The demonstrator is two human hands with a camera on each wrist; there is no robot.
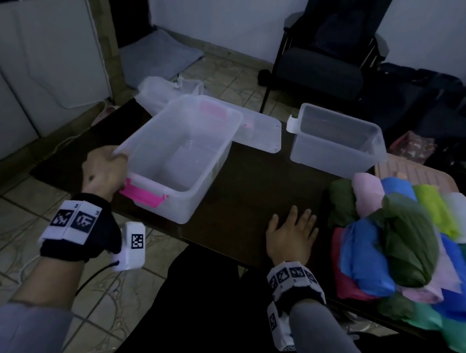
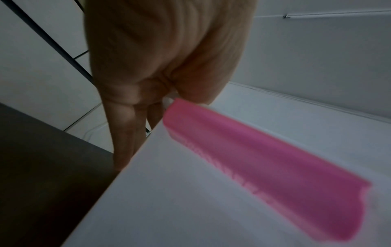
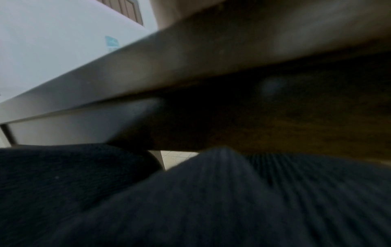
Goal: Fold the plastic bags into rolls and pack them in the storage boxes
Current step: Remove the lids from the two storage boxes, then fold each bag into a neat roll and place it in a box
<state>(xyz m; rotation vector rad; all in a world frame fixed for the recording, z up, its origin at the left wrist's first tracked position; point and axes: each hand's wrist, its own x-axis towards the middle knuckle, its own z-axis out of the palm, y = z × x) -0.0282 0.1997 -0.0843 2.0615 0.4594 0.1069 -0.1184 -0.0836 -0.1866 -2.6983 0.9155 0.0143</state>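
The head view shows the left hand [image 1: 104, 170] gripping the box [image 1: 218, 144] corner, right hand [image 1: 292, 235] flat on the table [image 1: 255, 179]; the left wrist view shows the pink latch [image 2: 264, 158].

Left hand [image 1: 103, 171] curled in a grip, right hand [image 1: 292, 235] flat, fingers spread

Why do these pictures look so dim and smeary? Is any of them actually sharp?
Head view: dim room, bluish cast, straight edges bowed by the wide lens, yet the right hand flat on the table and the plastic bags read clearly. Left wrist view: the left hand and the pink latch are soft and smeared. Right wrist view: mostly dark blur, nothing sharp.
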